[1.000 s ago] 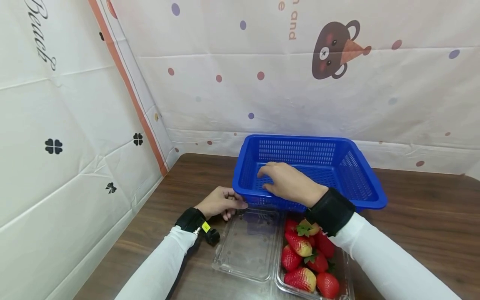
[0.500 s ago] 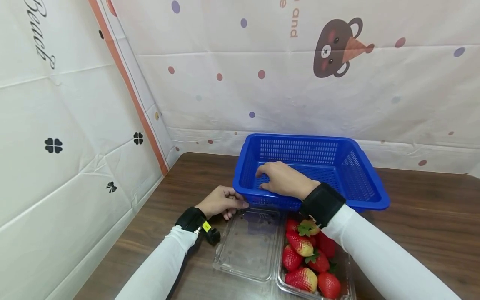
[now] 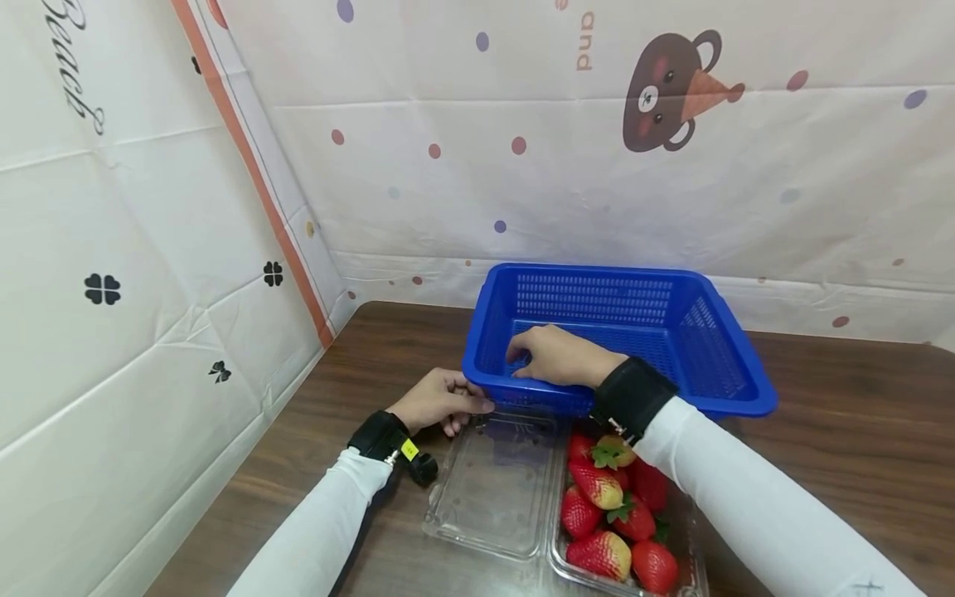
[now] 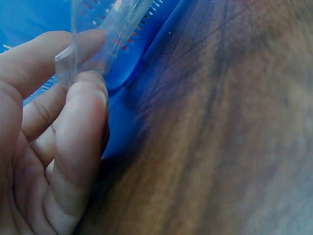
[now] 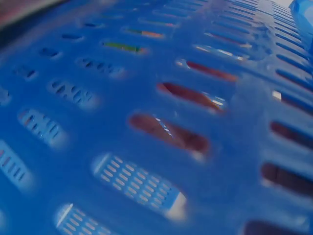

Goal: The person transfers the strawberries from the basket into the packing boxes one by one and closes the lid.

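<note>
My left hand (image 3: pixel 445 405) pinches the edge of a clear plastic lid (image 3: pixel 494 489) between thumb and forefinger, beside the blue basket's (image 3: pixel 734 356) near left corner. Close up in the left wrist view, the thumb (image 4: pixel 80 132) presses on the lid's small tab. My right hand (image 3: pixel 563 358) reaches over the basket's front rim, fingers bent down inside. The slotted basket wall (image 5: pixel 234 142) fills the right wrist view, with reddish and green patches behind some slots. I cannot tell what the right fingers hold. Several strawberries (image 3: pixel 599 555) lie in the clear container joined to the lid.
The basket stands at the back of the brown wooden table (image 3: pixel 843 414), close to a patterned cloth (image 3: pixel 418 199) hung behind. Another pale cloth (image 3: pixel 149 414) borders the left side. The open strawberry container sits right in front of the basket, partly under the right forearm.
The right wrist and forearm have shifted slightly left, and the right hand has dipped a little over the basket's front rim. The left hand keeps its place on the lid.
</note>
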Demonstrator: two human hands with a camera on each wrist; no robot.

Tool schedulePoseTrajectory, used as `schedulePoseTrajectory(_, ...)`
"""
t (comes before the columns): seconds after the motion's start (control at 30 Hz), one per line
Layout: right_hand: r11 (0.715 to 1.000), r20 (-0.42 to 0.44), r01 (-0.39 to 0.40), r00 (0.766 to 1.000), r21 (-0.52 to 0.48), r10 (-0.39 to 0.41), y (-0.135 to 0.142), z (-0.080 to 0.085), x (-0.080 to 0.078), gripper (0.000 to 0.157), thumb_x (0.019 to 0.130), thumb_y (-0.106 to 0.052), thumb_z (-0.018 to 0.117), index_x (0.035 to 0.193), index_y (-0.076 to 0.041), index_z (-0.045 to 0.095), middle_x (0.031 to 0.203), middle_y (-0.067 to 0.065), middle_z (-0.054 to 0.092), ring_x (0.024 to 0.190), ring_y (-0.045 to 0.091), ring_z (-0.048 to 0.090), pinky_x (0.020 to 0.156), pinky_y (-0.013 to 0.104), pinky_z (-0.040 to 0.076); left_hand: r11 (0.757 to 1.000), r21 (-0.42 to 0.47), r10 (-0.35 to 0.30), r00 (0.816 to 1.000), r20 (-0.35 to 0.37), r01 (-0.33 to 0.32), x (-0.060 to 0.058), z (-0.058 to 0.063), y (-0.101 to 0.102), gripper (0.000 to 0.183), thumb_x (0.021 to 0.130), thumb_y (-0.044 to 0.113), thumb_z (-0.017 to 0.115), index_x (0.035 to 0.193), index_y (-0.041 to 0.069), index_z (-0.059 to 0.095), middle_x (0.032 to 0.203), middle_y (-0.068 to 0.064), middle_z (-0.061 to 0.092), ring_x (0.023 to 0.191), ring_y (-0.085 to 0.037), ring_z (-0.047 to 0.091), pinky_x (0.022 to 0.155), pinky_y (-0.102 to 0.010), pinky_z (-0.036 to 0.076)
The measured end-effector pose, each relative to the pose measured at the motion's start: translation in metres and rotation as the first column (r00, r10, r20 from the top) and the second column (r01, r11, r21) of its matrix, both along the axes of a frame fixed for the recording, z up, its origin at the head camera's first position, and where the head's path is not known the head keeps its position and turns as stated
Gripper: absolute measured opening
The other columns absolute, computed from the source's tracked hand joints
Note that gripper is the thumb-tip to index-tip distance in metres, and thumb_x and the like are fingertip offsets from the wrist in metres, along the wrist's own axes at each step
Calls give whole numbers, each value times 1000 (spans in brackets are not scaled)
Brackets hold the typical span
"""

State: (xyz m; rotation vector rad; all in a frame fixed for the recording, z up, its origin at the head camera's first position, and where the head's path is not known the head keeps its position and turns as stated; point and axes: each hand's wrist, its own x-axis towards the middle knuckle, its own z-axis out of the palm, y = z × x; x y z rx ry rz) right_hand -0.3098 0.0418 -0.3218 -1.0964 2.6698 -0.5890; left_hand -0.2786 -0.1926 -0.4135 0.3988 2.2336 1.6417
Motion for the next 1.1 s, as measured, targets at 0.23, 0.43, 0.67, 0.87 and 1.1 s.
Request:
schedulePoseTrajectory(0.23, 999, 71, -7, 997, 33, 4, -1, 1, -1, 26, 92, -25, 66, 112, -9, 69, 105, 4, 69, 94, 15, 63, 91, 43, 54, 1000, -6, -1, 1000, -1, 1, 2, 1, 0, 25, 81, 27, 78, 90, 5, 68, 59, -1, 57, 44, -13, 54, 42, -22, 52)
schedulePoseTrajectory(0.43, 998, 103, -26, 995, 56, 20, -2, 0, -4, 20, 93, -27, 64, 106, -13, 70, 99, 1, 70, 86, 11, 63, 89, 40, 55, 1000, -14, 7, 1000, -3, -7, 1, 1, -1, 25, 81, 27, 78, 90, 5, 68, 59, -1, 58, 44, -13, 54, 42, -22, 52)
schedulePoseTrajectory(0.67, 995, 134, -54, 990, 81, 43, -2, 1, -6, 19, 93, -25, 63, 108, -14, 70, 101, 0, 70, 88, 10, 63, 90, 41, 54, 1000, -16, 7, 1000, -4, -7, 2, 3, -1, 26, 81, 27, 78, 90, 4, 68, 59, -1, 57, 44, -12, 54, 42, -21, 52)
schedulePoseTrajectory(0.87, 993, 146, -56, 988, 99, 41, -4, 2, -6, 19, 92, -23, 63, 107, -14, 71, 99, 1, 70, 87, 11, 63, 88, 40, 55, 1000, -11, 4, 1000, -6, -4, 2, 2, -1, 26, 80, 27, 78, 89, 6, 68, 58, -1, 57, 44, -13, 54, 42, -22, 52)
schedulePoseTrajectory(1.1, 992, 158, -51, 987, 113, 33, -4, 1, -7, 18, 91, -23, 64, 105, -15, 71, 97, 0, 70, 84, 11, 62, 85, 39, 56, 1000, -9, 3, 1000, -6, -3, 2, 3, -1, 25, 81, 27, 78, 89, 5, 68, 58, -1, 58, 44, -13, 54, 42, -22, 52)
